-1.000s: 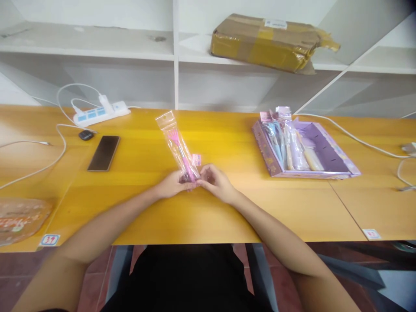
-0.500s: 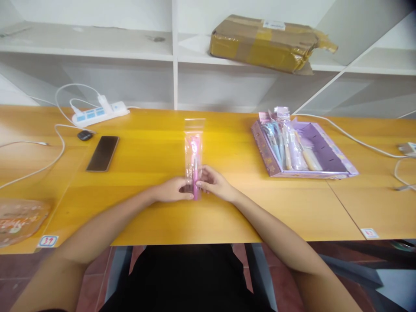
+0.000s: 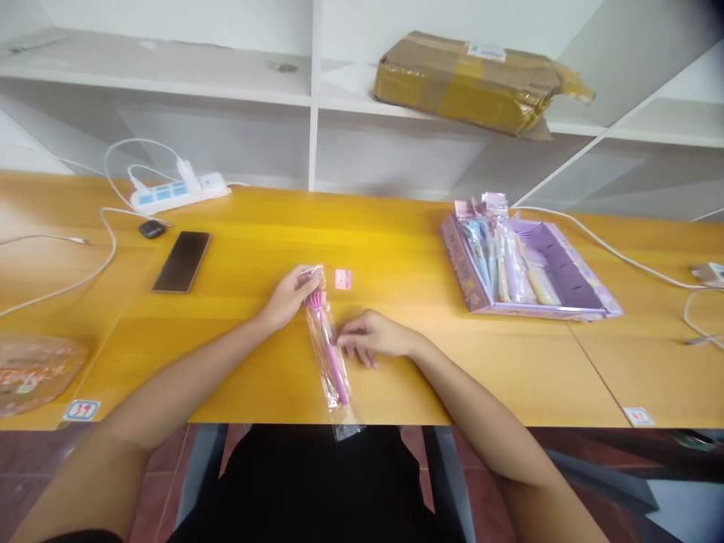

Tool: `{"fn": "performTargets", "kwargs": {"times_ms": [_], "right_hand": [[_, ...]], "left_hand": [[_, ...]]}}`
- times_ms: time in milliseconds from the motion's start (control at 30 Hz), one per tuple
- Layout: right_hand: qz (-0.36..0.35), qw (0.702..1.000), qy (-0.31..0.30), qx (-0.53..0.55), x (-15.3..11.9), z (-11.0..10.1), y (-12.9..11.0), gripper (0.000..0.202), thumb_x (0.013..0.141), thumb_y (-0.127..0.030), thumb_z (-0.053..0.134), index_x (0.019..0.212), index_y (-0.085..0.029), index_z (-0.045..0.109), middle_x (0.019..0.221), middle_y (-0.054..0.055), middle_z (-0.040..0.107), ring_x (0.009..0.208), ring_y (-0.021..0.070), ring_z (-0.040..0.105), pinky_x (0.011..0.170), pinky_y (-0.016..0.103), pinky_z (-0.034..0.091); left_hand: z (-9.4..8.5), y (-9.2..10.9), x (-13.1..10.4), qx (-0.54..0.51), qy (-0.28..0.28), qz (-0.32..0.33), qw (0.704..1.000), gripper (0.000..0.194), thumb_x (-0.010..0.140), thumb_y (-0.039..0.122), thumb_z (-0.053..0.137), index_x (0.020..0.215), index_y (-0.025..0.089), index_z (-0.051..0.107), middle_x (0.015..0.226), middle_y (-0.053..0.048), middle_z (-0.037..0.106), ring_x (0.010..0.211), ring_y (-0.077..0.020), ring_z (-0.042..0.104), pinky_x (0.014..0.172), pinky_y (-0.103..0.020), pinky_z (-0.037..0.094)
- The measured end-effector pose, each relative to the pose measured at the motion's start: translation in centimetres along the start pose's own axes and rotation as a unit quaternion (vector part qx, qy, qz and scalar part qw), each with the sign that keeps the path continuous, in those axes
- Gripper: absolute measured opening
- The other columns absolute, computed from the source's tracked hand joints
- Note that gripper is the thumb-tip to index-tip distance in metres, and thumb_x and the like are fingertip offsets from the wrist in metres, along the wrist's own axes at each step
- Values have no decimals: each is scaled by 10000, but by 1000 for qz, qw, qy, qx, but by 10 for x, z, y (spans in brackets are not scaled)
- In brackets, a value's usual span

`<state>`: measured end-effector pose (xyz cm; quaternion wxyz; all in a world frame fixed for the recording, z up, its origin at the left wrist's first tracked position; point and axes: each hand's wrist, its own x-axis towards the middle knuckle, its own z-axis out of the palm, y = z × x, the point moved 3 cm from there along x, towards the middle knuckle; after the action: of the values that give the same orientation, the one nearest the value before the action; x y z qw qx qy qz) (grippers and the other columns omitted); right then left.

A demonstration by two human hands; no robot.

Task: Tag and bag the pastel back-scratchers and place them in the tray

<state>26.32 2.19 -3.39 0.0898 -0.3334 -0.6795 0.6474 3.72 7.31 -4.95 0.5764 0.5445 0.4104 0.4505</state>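
Note:
A pink long-handled tool [image 3: 335, 371] with a ribbed, splayed head lies inside a long clear plastic bag [image 3: 326, 383]. The bag slants over the table's front edge, its lower end towards my body. My left hand [image 3: 292, 296] is closed on the bag's upper end, thumb on top, just above the tool's head. At the bag's right side, beside the handle, my right hand [image 3: 373, 335] has its thumb and index finger together on the plastic; its other fingers hang loosely curled. A small pink-and-white card [image 3: 342, 279] lies flat on the table, right of my left hand.
To the right stands a purple open box [image 3: 585, 308] with several bagged tools. A phone [image 3: 182, 262], a white power strip [image 3: 179, 194] and cables lie to the left. A clear orange-printed package [image 3: 39, 373] sits front left. A taped carton [image 3: 469, 84] rests on the shelf.
The bagged tool has been turned and drawn towards my body. My left hand has moved up to its head end. The pink-and-white card now shows on the table.

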Motion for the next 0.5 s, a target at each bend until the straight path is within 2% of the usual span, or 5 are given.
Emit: {"fn": "performTargets", "kwargs": {"times_ms": [67, 167, 300, 400, 500], "right_hand": [[-74, 979, 167, -89, 5, -20, 2, 448, 1073, -574, 586, 917, -174, 711, 725, 17, 694, 533, 130, 614, 545, 274, 540], [-191, 883, 354, -244, 11, -45, -1, 308, 1095, -461, 574, 1146, -200, 729, 1083, 114, 737, 960, 232, 708, 885, 400, 599], [-193, 842, 336, -374, 24, -51, 0, 435, 1075, -393, 633, 1494, -275, 609, 1513, 142, 631, 1376, 339, 546, 1165, 567, 434], [-175, 846, 309, -398, 23, -49, 4, 271, 1081, -342, 623, 1325, -268, 716, 1465, 132, 676, 1321, 343, 567, 1126, 583, 443], [-208, 854, 300, -372, 13, -50, 6, 167, 1081, -294, 612, 1040, -221, 757, 1379, 147, 697, 1253, 309, 627, 1092, 537, 488]], "left_hand": [[3, 2, -1, -1, -17, -5, 1000, 475, 933, 552, 779, 1165, 188, 581, 975, -32, 739, 870, -171, 723, 813, -303, 562], [9, 8, -8, 27, -62, -19, 998, 474, 968, 543, 739, 1223, 192, 548, 877, -24, 752, 815, -181, 737, 783, -314, 566], [20, 17, -19, 76, -155, -28, 985, 413, 1025, 455, 669, 1322, 204, 530, 968, -53, 776, 889, -201, 769, 803, -326, 569], [24, 22, -23, 134, -207, 9, 969, 356, 992, 296, 670, 1328, 217, 582, 1084, -62, 774, 962, -200, 756, 847, -331, 561], [24, 24, -23, 227, -198, 58, 952, 266, 943, 204, 652, 1206, 227, 690, 1116, -51, 754, 908, -182, 701, 844, -331, 546]]}}
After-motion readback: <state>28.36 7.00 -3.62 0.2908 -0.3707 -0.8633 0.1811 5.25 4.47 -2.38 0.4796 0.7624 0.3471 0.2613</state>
